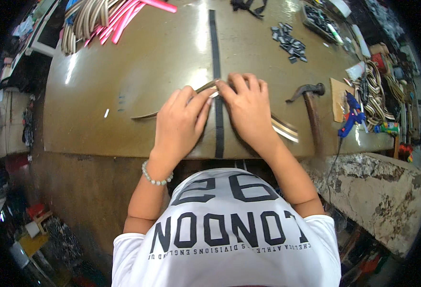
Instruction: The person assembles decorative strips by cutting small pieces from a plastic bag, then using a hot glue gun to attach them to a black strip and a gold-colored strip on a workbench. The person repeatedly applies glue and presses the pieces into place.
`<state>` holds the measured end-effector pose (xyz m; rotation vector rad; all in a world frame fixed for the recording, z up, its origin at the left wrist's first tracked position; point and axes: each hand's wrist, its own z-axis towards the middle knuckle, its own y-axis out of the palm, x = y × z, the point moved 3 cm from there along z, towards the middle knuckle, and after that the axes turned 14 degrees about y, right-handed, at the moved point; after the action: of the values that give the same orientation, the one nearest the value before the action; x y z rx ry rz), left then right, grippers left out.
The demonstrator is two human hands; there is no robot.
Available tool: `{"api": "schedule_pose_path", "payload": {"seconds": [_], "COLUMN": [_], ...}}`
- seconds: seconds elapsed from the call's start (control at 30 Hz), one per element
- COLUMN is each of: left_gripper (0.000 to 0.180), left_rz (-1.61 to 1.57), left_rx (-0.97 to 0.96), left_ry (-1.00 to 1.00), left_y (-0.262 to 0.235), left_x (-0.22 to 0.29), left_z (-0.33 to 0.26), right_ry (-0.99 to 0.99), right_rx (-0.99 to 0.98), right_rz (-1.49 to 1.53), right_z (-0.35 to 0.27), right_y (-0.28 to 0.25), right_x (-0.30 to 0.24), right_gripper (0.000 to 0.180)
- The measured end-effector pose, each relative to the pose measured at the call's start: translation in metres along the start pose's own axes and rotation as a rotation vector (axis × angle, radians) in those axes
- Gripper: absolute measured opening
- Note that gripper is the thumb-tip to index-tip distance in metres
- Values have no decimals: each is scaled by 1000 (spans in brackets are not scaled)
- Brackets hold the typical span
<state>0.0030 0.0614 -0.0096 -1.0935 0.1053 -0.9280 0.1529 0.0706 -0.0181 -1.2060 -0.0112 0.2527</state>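
Head view: left hand (179,122) and right hand (248,107) pinch a tan strap (146,115) lying left-right across the black strap (218,124), which runs near-to-far.

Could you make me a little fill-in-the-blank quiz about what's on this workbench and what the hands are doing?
1. Both hands, left hand and right hand, press a thin strip where it crosses a long ____ strap.
2. To the right of the right hand lies a ____ with a wooden handle.
3. The glue gun near the bench's right edge is ____ in colour.
4. The left wrist wears a beaded ____.

Missing words: black; hammer; blue; bracelet
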Motion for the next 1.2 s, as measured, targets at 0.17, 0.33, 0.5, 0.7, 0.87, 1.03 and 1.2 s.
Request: {"api": "schedule_pose_path", "payload": {"seconds": [0.17, 0.33, 0.5, 0.7, 0.87, 1.03, 1.2], "left_gripper": [24, 22, 22, 19, 17, 17, 17], "left_rz": [-69, -65, -122, -164, -137, -143, -157], "left_rx": [-64, -82, -28, 27, 54, 69, 84], "left_ry": [-25, -85, -76, -99, -67, -60, -51], "left_y": [18, 22, 23, 24, 23, 23, 23], "left_x": [-7, -7, -10, -15, -17, -17, -18], "left_z": [7, 0, 1, -3, -4, -6, -6], "right_ry": [561, 1317, 1148, 831, 600, 277, 279], "right_rx": [-189, 498, 517, 361, -275, -280, -308], "right_rz": [349, -89, 443, 865, 1027, 509, 410], "right_z": [-38, -128, -113, -27, 10, 26, 25], "right_y": [-57, -91, -64, -93, -56, -40, -36], "right_x": [94, 256, 293, 188, 93, 71, 67], "right_gripper": [35, 58, 52, 32, 50, 56, 59]}}
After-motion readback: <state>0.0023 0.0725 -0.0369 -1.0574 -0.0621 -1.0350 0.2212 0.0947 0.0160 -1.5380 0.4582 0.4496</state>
